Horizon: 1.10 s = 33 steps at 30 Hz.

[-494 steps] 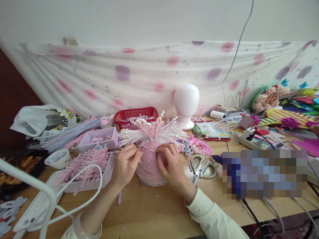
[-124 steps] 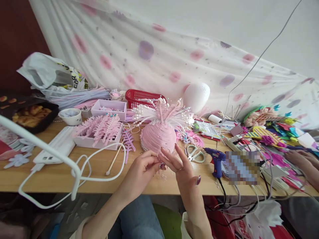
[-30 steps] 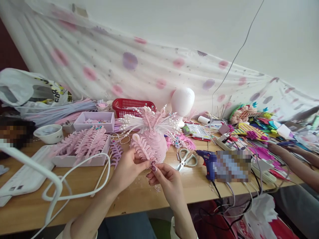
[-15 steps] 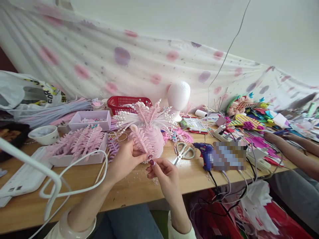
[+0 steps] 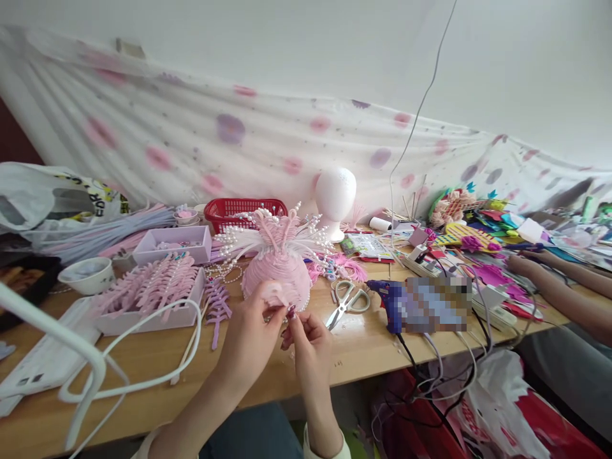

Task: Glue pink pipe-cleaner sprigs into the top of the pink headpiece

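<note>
Head view, lower centre: we record the left hand (image 5: 251,338) pinching a pink piece (image 5: 280,292) in front of the pink dome (image 5: 299,273). The piece lies above both hands, nearer the left; we cannot determine its long axis, nor whether the right hand (image 5: 310,347) grips it.

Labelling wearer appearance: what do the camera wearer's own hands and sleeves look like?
Left hand and right hand: no gloves, dark, glossy reddish-purple nail polish. Left sleeve and right sleeve: plain cream or off-white, ending on the forearms. No cables or markings visible on either arm; rings can't be made out.
</note>
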{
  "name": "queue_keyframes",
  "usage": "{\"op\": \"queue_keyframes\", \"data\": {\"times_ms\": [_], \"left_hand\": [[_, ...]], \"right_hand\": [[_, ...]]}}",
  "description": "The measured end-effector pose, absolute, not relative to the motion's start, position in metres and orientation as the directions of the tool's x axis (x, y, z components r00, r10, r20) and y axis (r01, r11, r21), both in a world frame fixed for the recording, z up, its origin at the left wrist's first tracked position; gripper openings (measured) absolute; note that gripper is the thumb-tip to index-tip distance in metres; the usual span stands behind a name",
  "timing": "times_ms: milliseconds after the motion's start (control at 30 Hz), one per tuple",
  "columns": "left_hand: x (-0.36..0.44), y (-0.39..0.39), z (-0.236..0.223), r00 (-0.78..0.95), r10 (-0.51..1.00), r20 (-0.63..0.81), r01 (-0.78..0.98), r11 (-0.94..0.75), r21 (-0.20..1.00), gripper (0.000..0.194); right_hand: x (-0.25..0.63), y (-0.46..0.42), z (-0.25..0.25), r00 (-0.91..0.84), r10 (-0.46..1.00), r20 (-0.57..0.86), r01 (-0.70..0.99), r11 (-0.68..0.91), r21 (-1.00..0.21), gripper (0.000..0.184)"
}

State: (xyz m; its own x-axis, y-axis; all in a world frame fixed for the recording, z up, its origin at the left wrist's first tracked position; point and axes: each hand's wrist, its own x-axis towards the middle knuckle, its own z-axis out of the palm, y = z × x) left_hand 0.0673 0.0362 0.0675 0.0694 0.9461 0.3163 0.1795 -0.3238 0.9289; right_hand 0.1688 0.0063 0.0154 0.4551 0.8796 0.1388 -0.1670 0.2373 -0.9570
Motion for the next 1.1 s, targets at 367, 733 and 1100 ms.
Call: {"op": "queue_keyframes", "data": {"times_ms": [367,733,1100], "left_hand": [[0.073,0.045,0.066,0.173,0.933,0.315,0.150,-0.341,0.928,0.007],[0.086,0.082,0.077,0.390,0.841,0.374,0.115,-0.447,0.887,0.010],[0.117,0.126,0.160,0.835,0.263,0.484,0.464,-0.809,-0.362,0.043]], "right_hand": [[0.184,0.010,0.006,0.349,0.920,0.176,-0.230,0.267,-0.936,0.043],[0.238,0.045,0.053,0.216,0.841,0.496,0.180,0.465,-0.867,0.019],[0.265,0.068,0.022,0.359,0.829,0.429,-0.264,0.531,-0.805,0.028]]}}
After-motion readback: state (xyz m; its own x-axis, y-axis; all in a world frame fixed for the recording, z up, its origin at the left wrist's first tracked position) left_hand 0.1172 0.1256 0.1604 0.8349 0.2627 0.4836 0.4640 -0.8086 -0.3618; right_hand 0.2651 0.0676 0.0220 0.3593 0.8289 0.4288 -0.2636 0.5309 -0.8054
